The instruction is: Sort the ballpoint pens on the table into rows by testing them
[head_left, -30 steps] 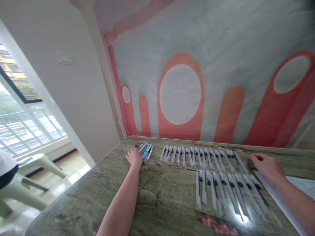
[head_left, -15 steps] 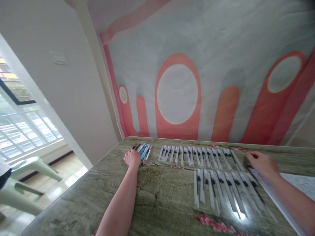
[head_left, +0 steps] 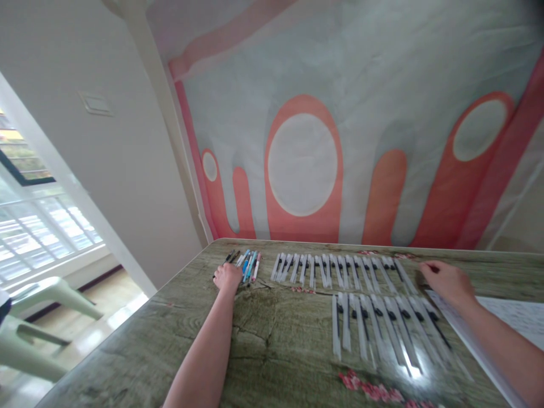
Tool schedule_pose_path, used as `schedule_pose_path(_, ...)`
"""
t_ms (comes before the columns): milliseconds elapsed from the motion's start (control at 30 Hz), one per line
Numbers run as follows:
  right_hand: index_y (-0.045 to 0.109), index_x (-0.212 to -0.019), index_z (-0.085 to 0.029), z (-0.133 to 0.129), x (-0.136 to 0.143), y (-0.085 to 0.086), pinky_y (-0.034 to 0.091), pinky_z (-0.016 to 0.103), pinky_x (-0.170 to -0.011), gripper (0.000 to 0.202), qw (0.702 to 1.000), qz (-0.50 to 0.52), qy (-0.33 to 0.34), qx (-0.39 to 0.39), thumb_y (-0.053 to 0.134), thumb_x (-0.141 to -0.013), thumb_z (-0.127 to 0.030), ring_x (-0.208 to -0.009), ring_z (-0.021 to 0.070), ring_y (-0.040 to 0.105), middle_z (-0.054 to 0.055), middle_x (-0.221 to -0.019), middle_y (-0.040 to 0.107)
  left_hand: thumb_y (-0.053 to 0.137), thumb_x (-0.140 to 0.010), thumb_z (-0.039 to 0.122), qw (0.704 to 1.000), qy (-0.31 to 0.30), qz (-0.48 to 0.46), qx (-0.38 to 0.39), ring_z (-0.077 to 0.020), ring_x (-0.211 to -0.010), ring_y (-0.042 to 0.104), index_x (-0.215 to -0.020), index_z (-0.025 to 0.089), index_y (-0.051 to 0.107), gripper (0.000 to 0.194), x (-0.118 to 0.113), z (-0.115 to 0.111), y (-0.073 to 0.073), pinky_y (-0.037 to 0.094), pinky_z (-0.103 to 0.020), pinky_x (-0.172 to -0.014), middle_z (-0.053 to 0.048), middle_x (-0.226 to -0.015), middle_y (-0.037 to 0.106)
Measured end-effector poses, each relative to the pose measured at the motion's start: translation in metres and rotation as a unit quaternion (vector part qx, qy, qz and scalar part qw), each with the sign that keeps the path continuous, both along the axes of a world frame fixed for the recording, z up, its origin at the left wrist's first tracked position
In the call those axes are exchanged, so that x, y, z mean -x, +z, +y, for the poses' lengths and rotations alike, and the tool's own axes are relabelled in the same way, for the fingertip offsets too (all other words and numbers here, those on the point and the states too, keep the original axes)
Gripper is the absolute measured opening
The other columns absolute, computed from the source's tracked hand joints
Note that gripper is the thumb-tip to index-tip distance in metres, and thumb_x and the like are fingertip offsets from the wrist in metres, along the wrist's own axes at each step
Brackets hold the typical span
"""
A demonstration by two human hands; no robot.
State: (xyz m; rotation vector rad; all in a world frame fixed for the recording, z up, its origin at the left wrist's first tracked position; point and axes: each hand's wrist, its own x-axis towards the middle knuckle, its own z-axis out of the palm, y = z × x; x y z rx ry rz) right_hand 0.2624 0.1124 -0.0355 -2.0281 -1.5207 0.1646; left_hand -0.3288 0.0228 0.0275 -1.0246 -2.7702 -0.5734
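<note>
My left hand [head_left: 228, 276] rests at the near end of a small group of pens, its fingers curled down. A dark tip shows beside the fingertips; what they grip, if anything, is hidden. Black pens [head_left: 230, 256] lie just beyond this hand, with a blue pen [head_left: 247, 265] and a pink-and-white pen [head_left: 256, 266] to its right. My right hand [head_left: 448, 280] is closed, thumb and fingers together, at the right end of the far row of clear-sleeved pens [head_left: 340, 272]. Whatever it pinches cannot be made out. A nearer row of sleeved pens [head_left: 389, 328] lies left of my right forearm.
A wood-patterned table [head_left: 263, 351] with printed red flowers carries everything. White sheets with writing [head_left: 510, 317] lie under and beside my right forearm. Green plastic stools [head_left: 46, 306] stand on the floor at left. Behind the table rises a grey-and-red wall covering [head_left: 365, 68].
The view has shifted slightly, so the table items sit a little further left. Both hands stay near the same places; the left-hand fingers have shifted slightly at the pens.
</note>
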Motion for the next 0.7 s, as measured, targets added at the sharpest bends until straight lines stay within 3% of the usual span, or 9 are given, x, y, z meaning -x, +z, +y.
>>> schedule_pose_path(267,0.066,-0.081,-0.023,0.001,0.001,0.0,0.035,0.031,-0.053,0.036,1.0,-0.013,0.011,-0.002,0.044,-0.068,-0.047,-0.069,0.0274,0.057,0.013,-0.081,0.065,0.049,-0.068,0.034,0.997,-0.032,-0.032,-0.058,-0.0356,-0.098,0.049,-0.09,0.01,0.053,0.033,-0.004,0.0,0.002,0.037,-0.046,-0.077,-0.022,-0.102,0.053)
schedule_pose_path(467,0.067,-0.081,-0.021,-0.006,0.008,0.009,0.035,0.028,-0.054,0.034,1.0,-0.02,0.001,-0.013,0.044,-0.069,-0.043,-0.071,0.0244,0.057,0.011,-0.081,0.066,0.04,-0.076,0.037,0.979,-0.11,-0.054,-0.165,-0.0294,-0.101,0.047,-0.089,0.014,0.051,0.028,-0.016,-0.001,0.025,0.035,-0.042,-0.083,-0.016,-0.1,0.054)
schedule_pose_path(600,0.067,-0.081,-0.02,-0.008,0.011,0.013,0.036,0.027,-0.055,0.034,1.0,-0.019,-0.01,-0.014,0.043,-0.07,-0.042,-0.07,0.0225,0.057,0.01,-0.08,0.067,0.038,-0.078,0.04,0.945,-0.206,-0.121,-0.224,-0.0216,-0.089,0.053,-0.089,0.014,0.051,0.031,-0.044,0.012,0.044,0.04,-0.034,-0.076,-0.011,-0.088,0.057)
schedule_pose_path(700,0.067,-0.082,-0.019,-0.01,0.011,0.014,0.036,0.026,-0.056,0.034,0.999,-0.021,-0.008,-0.026,0.043,-0.071,-0.04,-0.07,0.0216,0.058,0.009,-0.08,0.067,0.035,-0.079,0.042,0.903,-0.295,-0.214,-0.229,-0.0137,-0.065,0.055,-0.085,0.013,0.053,0.035,-0.083,0.018,0.045,0.043,-0.026,-0.059,-0.006,-0.076,0.058)
